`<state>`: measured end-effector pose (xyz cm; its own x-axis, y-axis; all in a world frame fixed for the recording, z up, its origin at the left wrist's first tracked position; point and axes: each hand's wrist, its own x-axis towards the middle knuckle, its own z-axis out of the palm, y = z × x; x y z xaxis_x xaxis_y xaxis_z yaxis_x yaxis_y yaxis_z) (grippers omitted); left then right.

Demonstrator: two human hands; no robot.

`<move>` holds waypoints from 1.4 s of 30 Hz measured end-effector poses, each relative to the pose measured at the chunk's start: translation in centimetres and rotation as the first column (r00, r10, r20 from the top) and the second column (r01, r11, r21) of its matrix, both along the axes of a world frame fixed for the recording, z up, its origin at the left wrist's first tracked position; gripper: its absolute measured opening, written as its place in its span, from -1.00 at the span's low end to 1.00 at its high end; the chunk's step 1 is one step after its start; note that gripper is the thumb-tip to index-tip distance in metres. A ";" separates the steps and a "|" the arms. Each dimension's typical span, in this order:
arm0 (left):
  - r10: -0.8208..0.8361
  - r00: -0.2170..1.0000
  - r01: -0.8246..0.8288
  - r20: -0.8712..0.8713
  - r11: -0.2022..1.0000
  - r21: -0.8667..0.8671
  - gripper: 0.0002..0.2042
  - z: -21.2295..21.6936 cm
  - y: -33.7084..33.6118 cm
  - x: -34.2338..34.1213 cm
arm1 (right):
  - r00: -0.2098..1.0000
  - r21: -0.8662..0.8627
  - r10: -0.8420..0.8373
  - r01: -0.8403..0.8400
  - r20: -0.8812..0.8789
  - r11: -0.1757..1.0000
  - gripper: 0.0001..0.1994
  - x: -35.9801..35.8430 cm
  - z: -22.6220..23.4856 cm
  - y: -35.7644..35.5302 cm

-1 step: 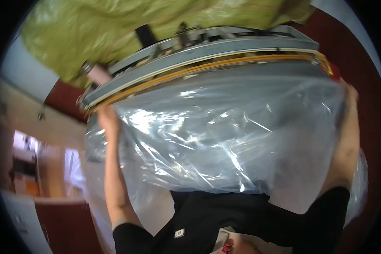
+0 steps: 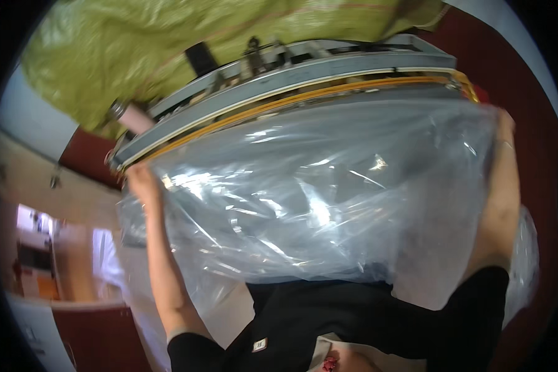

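A wide clear plastic sheet stretches between my hands, shiny and wrinkled, in front of my body. At its far left corner, my left hand is closed on the plastic, close to the left end of a long grey metal machine. My right hand grips the far right corner, near the machine's right end; its fingers are partly hidden. An orange strip runs along the machine's near side, and the sheet's far edge lies just below it.
Behind the machine spreads a large yellow-green woven plastic cover. A pink bottle stands by the machine's left end, and a dark flat object is at its back. More clear plastic hangs beyond my right arm.
The view has shifted a little, so the machine sits slightly further left in the picture. Both hands keep their hold on the sheet, whose creases and glints have changed slightly.
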<state>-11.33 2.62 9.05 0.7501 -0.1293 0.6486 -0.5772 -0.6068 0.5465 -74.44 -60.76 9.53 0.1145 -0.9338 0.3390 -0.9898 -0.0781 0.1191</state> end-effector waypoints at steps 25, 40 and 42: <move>-0.039 0.992 -0.006 -0.117 0.932 -0.362 -0.78 -10.7 1.9 17.5 | 0.465 -0.391 0.375 -0.067 0.802 0.918 -0.79 18.9 -11.5 -5.0; -0.378 0.887 0.237 -0.264 0.865 -0.442 -0.90 -6.3 3.2 11.9 | 0.462 -0.664 0.641 -0.138 0.613 0.735 -0.86 27.6 -2.1 5.2; -0.422 0.879 0.298 -0.222 0.849 -0.436 -0.93 -3.2 3.3 7.5 | 0.220 -0.723 0.834 -0.419 0.506 0.549 -0.87 33.0 1.5 12.0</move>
